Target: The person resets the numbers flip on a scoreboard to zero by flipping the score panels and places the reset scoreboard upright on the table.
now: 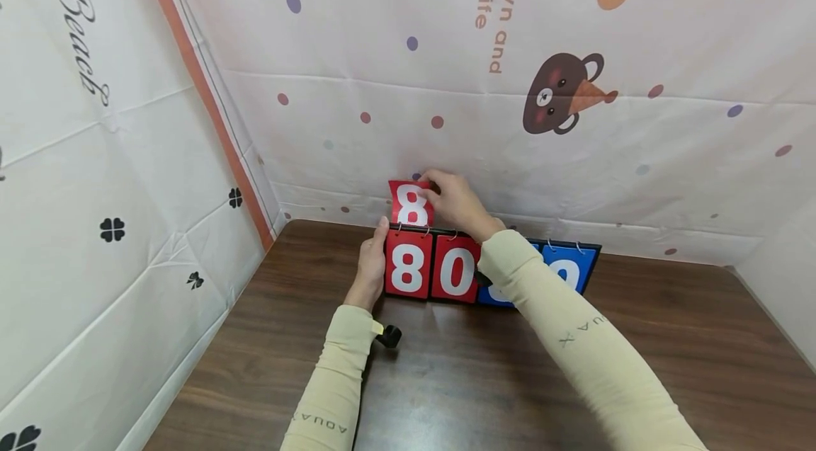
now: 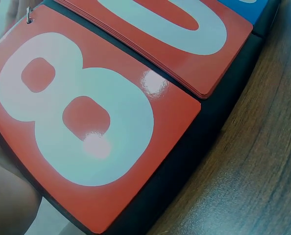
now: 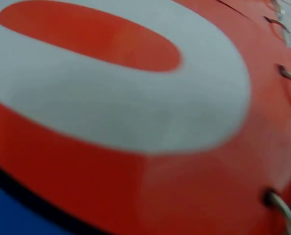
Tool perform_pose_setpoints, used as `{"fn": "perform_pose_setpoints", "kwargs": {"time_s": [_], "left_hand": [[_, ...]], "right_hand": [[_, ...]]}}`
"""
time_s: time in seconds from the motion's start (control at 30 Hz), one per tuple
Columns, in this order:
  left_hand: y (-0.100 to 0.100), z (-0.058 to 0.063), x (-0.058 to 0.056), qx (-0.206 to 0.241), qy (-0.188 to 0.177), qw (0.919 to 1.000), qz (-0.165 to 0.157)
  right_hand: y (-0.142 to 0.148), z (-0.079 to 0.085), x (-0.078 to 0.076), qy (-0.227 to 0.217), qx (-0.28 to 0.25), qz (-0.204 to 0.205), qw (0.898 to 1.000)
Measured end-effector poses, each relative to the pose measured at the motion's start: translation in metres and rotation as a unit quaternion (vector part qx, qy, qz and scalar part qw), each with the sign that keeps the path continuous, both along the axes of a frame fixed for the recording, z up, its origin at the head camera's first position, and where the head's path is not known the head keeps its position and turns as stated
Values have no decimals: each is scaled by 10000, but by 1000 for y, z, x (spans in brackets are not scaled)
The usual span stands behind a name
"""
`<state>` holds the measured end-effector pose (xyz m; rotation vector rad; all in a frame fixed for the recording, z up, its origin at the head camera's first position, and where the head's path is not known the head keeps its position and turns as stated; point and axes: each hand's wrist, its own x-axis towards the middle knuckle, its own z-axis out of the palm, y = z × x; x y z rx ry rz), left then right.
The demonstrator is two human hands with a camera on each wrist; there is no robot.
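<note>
A tabletop flip scoreboard (image 1: 433, 299) stands near the table's back edge, with red number cards on its left half and blue ones on its right. My left hand (image 1: 370, 267) grips its left end, thumb along the edge. A red card (image 1: 399, 204) showing a white 8 is turned up above the top rings, and my right hand (image 1: 455, 202) pinches its right side. Below it hangs another red 8 card (image 1: 408, 263), large in the left wrist view, beside a red 0 card (image 1: 455, 268). My right forearm partly hides the blue cards (image 1: 567, 267).
The brown wooden table (image 1: 446, 380) spreads in front of the scoreboard. Behind it hangs a pale printed cloth (image 1: 382, 153) with dots and bears, and another cloth (image 1: 127, 175) covers the left side. A small black device (image 1: 389, 336) sits at my left wrist.
</note>
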<state>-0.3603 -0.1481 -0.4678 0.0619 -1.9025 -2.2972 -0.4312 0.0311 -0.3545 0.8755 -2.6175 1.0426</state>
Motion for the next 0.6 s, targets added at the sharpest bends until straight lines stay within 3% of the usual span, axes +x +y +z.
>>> {"fn": "perform_pose_setpoints", "kwargs": {"time_s": [0.13,0.3,0.43,0.6], "left_hand": [[0,0,0,-20,45,10000,42],[-1,0,-1,33,137,9999,13],[-1,-1,-1,89,140,9999,-31],[0,-2,-2,89,207,9997,99]], "right_hand": [[7,16,10,620,-463,49,9970],[10,36,29,1459,-990,408,9835],[9,43,52,1818,-935,748,9760],[9,38,81,1988,-716,1159,9705]]}}
